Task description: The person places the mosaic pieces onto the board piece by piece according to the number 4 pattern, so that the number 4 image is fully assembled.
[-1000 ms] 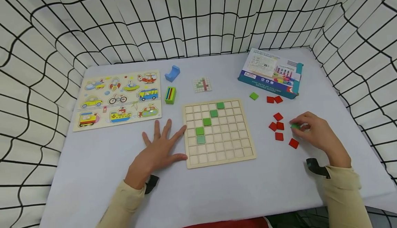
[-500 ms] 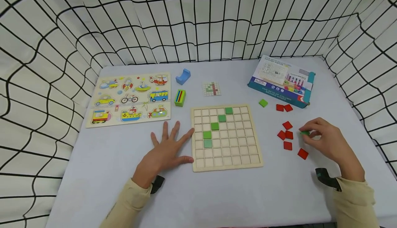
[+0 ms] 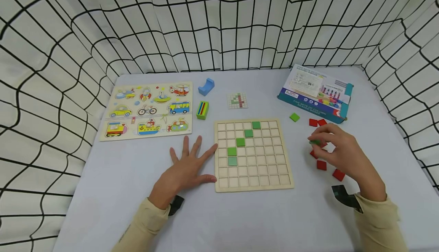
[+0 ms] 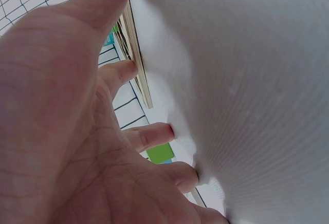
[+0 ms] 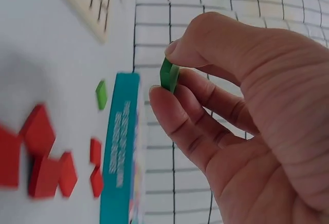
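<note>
At left I see the vehicle puzzle board (image 3: 142,117), its pictures in three rows. Below it, the left hand (image 3: 185,172) lies spread wide, holding nothing, its index fingertip at the left edge of the grid board (image 3: 254,188). Mid-frame, that board's cells hold five green squares (image 3: 241,142), the lowest paler; tabletop (image 3: 260,221) runs from its lower edge to the frame's bottom. Further right, the right hand (image 3: 337,156) pinches a green tile (image 3: 314,142) above the red tiles (image 3: 321,165), below the beaded-boxes carton (image 3: 316,93).

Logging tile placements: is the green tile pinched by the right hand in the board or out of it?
Out: the right hand pinches the green tile in the air, right of the grid board and apart from it.
</note>
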A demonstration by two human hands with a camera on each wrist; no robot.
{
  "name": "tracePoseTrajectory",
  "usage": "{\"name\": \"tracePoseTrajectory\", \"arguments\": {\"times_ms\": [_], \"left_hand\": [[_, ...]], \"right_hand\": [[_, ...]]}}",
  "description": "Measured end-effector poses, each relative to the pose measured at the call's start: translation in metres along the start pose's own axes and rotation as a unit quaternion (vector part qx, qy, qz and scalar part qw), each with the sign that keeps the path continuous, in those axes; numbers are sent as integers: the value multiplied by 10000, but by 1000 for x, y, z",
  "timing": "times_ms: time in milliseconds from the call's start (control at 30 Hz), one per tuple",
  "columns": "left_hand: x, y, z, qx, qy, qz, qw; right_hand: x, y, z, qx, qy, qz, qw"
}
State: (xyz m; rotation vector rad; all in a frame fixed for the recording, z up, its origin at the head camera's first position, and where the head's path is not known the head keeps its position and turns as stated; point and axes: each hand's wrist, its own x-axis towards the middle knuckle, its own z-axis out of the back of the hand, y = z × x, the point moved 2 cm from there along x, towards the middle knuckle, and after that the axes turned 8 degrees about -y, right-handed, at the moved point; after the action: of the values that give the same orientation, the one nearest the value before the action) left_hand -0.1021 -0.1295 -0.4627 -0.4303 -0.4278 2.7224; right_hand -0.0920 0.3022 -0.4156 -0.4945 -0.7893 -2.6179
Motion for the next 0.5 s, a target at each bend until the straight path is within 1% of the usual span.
{"name": "tracePoseTrajectory", "arguments": {"times_ms": [100, 200, 400, 500], "left_hand": [[0, 0, -1, -13, 23, 44, 10000], [-1, 0, -2, -30, 44, 71, 10000], [-1, 0, -2, -70, 4, 51, 10000], [0, 0, -1, -82, -11, 38, 10000]], "right_hand": [[10, 14, -6, 156, -85, 457, 9988], [19, 27, -14, 344, -74, 820, 9960], [35, 51, -30, 581, 42, 1045, 9928], [41, 62, -42, 716, 173, 1163, 9905]]}}
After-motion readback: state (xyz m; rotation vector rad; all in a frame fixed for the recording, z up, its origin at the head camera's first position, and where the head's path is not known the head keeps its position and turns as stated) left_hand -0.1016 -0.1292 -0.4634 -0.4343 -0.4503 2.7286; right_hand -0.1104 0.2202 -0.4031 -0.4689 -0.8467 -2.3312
